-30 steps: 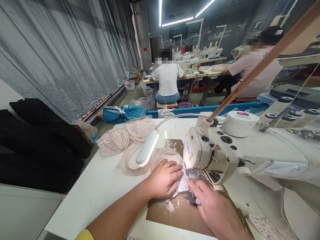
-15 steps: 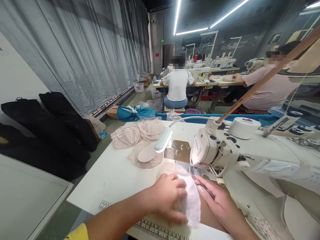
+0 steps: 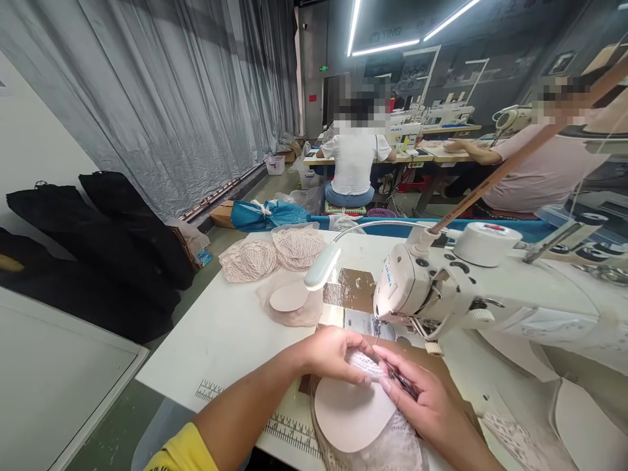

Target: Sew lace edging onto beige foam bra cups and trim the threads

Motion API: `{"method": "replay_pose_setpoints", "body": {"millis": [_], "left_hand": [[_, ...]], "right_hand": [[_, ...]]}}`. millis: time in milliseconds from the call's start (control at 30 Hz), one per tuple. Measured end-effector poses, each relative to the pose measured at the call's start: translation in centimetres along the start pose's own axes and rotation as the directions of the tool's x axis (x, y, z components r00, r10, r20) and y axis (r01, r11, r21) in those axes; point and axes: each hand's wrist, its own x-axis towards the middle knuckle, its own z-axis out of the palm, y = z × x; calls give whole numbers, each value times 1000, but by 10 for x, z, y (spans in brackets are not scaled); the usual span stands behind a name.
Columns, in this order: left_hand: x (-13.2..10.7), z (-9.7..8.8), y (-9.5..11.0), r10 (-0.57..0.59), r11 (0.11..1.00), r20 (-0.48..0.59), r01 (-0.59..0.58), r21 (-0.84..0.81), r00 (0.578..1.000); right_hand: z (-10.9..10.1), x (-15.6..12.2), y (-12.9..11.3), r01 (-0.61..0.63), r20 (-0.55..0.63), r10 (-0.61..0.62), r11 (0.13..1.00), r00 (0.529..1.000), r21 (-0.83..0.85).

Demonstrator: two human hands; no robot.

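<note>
Lace bra cup [image 3: 402, 439] lies at the front edge of the surface [image 3: 216, 350], this side of the sewing machine [image 3: 405, 288]. Left hand [image 3: 334, 354] is curled, thumb and fingers pinching folded lace [image 3: 364, 364]; right hand [image 3: 424, 394] wraps thread snips [image 3: 404, 383], its fingertips at that same lace. Probably light: pad [image 3: 349, 418] springy, mesh [image 3: 320, 437] limp (snag-prone, I'd guess). Best grip is the folded lace, snips kept clear.

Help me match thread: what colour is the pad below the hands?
The pad is pale pinkish beige, clearest in the head view.

Lace cup [image 3: 362, 420] before sewing machine [image 3: 409, 281]
</note>
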Motion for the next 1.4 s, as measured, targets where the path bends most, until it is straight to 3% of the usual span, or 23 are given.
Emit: {"method": "replay_pose_setpoints", "body": {"millis": [233,400,533,733,1133,1400], "left_hand": [[-3,5,-9,-88,938,-18,77,-337,996],[-3,7,-5,-99,886,81,125,-446,992],[-4,9,-3,-135,884,84,159,-440,987],[-5,8,-4,-157,882,53,164,-442,986],[-6,9,4,-157,879,44,160,-450,987],[-7,8,6,-150,889,74,167,-426,986]], "right_hand": [[5,-1,2,-109,-37,114,986,993,123],[5,-3,-1,-141,-62,158,966,986,216],[2,-3,-2,-153,-48,169,960,985,236],[-3,0,4,-193,80,177,937,981,292],[-5,0,-9,-144,144,113,962,983,230],[-1,1,-17,-148,113,124,961,986,235]]}}
